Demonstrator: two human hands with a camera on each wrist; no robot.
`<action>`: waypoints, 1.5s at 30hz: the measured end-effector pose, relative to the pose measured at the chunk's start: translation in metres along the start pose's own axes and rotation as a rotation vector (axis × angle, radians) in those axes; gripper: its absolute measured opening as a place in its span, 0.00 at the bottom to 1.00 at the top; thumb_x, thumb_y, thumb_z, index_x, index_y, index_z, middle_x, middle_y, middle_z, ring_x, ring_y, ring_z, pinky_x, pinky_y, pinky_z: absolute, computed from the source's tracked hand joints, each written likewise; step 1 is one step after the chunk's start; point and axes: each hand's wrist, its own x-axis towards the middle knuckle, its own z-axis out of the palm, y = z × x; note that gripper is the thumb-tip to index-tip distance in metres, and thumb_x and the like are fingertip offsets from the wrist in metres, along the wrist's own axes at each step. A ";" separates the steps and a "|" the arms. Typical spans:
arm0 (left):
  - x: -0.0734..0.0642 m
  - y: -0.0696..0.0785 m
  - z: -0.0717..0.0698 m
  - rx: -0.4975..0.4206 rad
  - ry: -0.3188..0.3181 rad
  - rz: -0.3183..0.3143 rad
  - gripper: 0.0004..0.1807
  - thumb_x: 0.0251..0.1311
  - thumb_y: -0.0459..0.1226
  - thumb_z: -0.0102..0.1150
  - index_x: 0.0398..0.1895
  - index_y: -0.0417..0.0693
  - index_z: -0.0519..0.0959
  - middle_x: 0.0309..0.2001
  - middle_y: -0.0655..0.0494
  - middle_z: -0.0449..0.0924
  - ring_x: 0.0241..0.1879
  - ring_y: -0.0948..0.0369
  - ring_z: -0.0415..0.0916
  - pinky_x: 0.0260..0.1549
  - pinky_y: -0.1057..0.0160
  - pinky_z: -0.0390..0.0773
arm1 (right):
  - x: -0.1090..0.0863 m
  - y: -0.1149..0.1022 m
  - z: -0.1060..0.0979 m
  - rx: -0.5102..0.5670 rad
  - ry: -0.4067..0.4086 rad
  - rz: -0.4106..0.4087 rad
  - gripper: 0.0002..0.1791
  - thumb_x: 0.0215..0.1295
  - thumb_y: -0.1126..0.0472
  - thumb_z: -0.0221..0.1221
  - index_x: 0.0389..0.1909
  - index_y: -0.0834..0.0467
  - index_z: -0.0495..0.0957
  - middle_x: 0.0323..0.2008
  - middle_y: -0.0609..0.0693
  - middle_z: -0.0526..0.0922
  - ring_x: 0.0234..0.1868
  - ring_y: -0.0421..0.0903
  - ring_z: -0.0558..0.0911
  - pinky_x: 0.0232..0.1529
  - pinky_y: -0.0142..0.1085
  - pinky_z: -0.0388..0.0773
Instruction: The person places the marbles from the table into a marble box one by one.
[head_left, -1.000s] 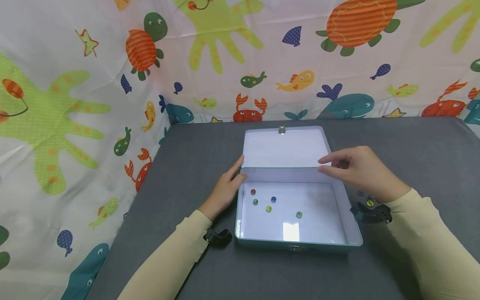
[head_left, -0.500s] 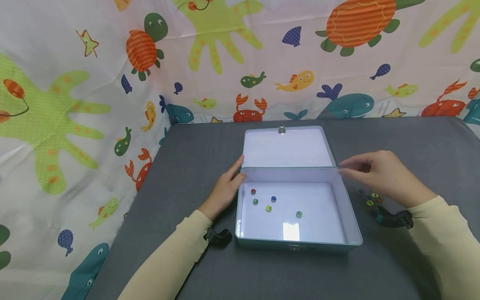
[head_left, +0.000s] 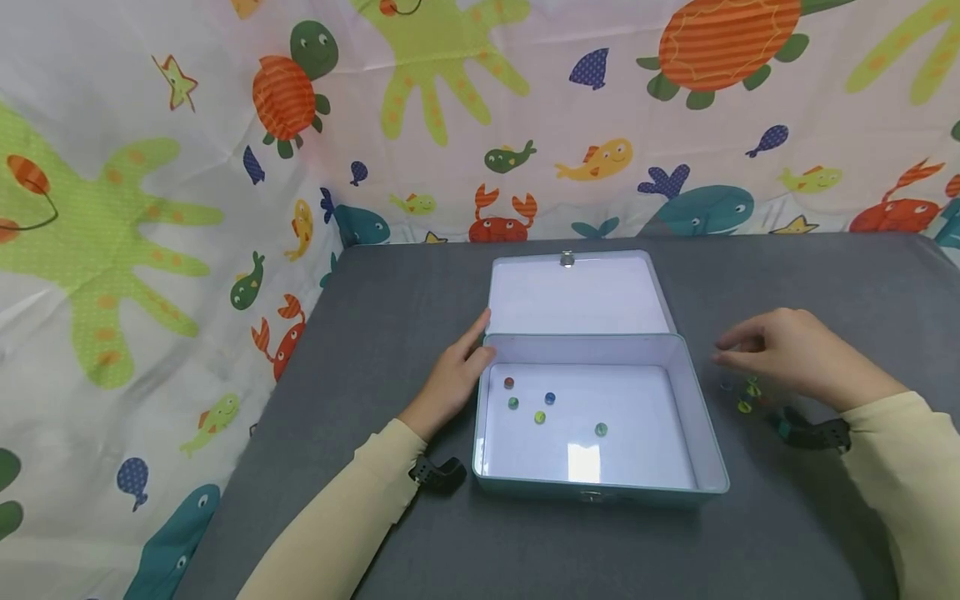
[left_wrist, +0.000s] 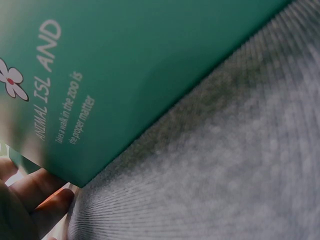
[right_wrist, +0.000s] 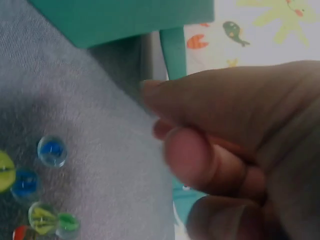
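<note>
An opened tin box (head_left: 645,458), white inside and green outside, stands in the middle of the table with its lid (head_left: 577,293) folded back. Several marbles lie spread on its floor, among them a blue marble (head_left: 550,398) and a red marble (head_left: 509,383). At the back left corner my left hand (head_left: 444,387) holds the box, thumb by the rim and fingers behind the corner. My right hand (head_left: 802,358) hovers right of the box, fingers loosely bent, nothing seen between them. Beneath it is a group of loose marbles (head_left: 744,407), including a blue marble (right_wrist: 52,151).
The grey table (head_left: 405,292) extends around the box. A cloth (head_left: 450,183) printed with sea animals hangs behind and to the left. Black wrist cameras are worn at the left wrist (head_left: 438,475) and right wrist (head_left: 813,429).
My right hand has moved right, from over the box's back right part to beside it, uncovering more of the loose marbles. The left hand keeps its place.
</note>
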 end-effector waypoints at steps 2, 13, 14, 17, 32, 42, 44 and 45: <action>0.000 0.001 -0.001 0.004 -0.002 0.000 0.37 0.75 0.53 0.46 0.85 0.69 0.54 0.82 0.62 0.57 0.78 0.57 0.59 0.76 0.45 0.60 | 0.000 0.004 0.001 0.001 -0.029 0.003 0.16 0.67 0.59 0.70 0.49 0.67 0.88 0.28 0.47 0.87 0.23 0.45 0.81 0.26 0.36 0.79; 0.001 0.001 -0.001 0.008 -0.017 0.020 0.37 0.75 0.53 0.45 0.86 0.65 0.52 0.82 0.62 0.56 0.80 0.58 0.55 0.77 0.46 0.58 | 0.004 0.021 0.005 -0.015 -0.134 0.014 0.09 0.64 0.64 0.69 0.40 0.66 0.90 0.36 0.57 0.89 0.27 0.45 0.84 0.27 0.39 0.82; 0.001 0.001 -0.001 0.008 -0.017 0.020 0.38 0.75 0.53 0.45 0.86 0.65 0.52 0.82 0.62 0.56 0.80 0.58 0.55 0.77 0.46 0.57 | 0.004 0.022 0.005 -0.016 -0.138 0.011 0.09 0.63 0.64 0.69 0.40 0.65 0.90 0.36 0.57 0.90 0.27 0.45 0.84 0.27 0.39 0.82; 0.001 0.000 -0.001 0.011 -0.017 0.022 0.37 0.75 0.53 0.45 0.86 0.64 0.53 0.82 0.61 0.57 0.80 0.57 0.56 0.77 0.45 0.58 | 0.005 0.022 0.008 -0.021 -0.141 -0.001 0.07 0.63 0.65 0.69 0.39 0.64 0.90 0.36 0.57 0.90 0.27 0.44 0.83 0.27 0.38 0.81; 0.002 -0.002 -0.002 0.008 -0.015 0.016 0.37 0.75 0.54 0.44 0.86 0.67 0.54 0.82 0.63 0.55 0.81 0.57 0.54 0.77 0.46 0.56 | 0.007 0.019 0.013 -0.031 -0.174 -0.017 0.04 0.60 0.65 0.71 0.34 0.60 0.91 0.27 0.46 0.84 0.24 0.44 0.79 0.24 0.37 0.75; 0.001 -0.001 -0.001 0.012 -0.015 0.014 0.38 0.75 0.53 0.45 0.86 0.64 0.53 0.83 0.61 0.55 0.81 0.56 0.53 0.77 0.44 0.55 | 0.004 0.018 0.007 -0.033 -0.136 -0.004 0.07 0.61 0.63 0.72 0.36 0.62 0.91 0.32 0.51 0.89 0.25 0.44 0.82 0.25 0.37 0.79; 0.001 0.000 -0.002 0.011 -0.015 0.008 0.37 0.75 0.53 0.45 0.86 0.65 0.53 0.83 0.62 0.55 0.81 0.56 0.53 0.77 0.44 0.56 | 0.004 0.017 0.004 -0.036 -0.122 -0.005 0.07 0.61 0.63 0.72 0.37 0.63 0.91 0.33 0.53 0.89 0.25 0.44 0.83 0.25 0.37 0.80; 0.001 0.000 -0.002 0.008 -0.015 0.006 0.37 0.75 0.53 0.45 0.86 0.65 0.53 0.83 0.62 0.55 0.81 0.56 0.53 0.77 0.44 0.56 | 0.004 0.017 0.003 -0.042 -0.116 -0.008 0.07 0.61 0.63 0.72 0.37 0.62 0.91 0.34 0.54 0.90 0.26 0.43 0.83 0.26 0.36 0.81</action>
